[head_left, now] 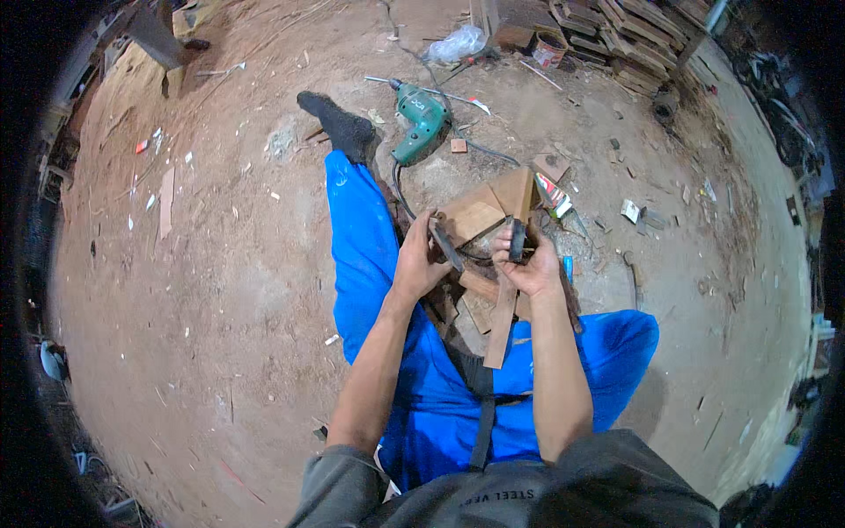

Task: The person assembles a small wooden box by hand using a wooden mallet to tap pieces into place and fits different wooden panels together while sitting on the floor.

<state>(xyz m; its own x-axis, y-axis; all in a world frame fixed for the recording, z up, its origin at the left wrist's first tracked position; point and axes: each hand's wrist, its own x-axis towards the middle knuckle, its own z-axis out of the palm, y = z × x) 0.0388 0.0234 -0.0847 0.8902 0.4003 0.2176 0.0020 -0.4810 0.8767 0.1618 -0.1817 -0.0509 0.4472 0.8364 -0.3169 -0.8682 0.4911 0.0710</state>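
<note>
Between my legs, my left hand [420, 262] is closed around a dark, narrow flat piece [446, 246], wood or metal, I cannot tell which. My right hand [535, 262] grips a brown wooden bar with a dark end [521, 204], palm turned up. Below that hand a thin wooden strip [502, 327] slants down to my lap; whether the fingers touch it is unclear. Flat wooden boards [473, 216] lie just beyond both hands. More wood pieces [478, 310] sit under them, partly hidden.
A green corded power drill [421, 121] rests on the dirt floor beside my outstretched foot. A white and red tube [554, 195] and small wood blocks lie to the right. Farther off are a clear plastic bag [458, 42], a bucket [549, 49] and stacked wood [629, 40].
</note>
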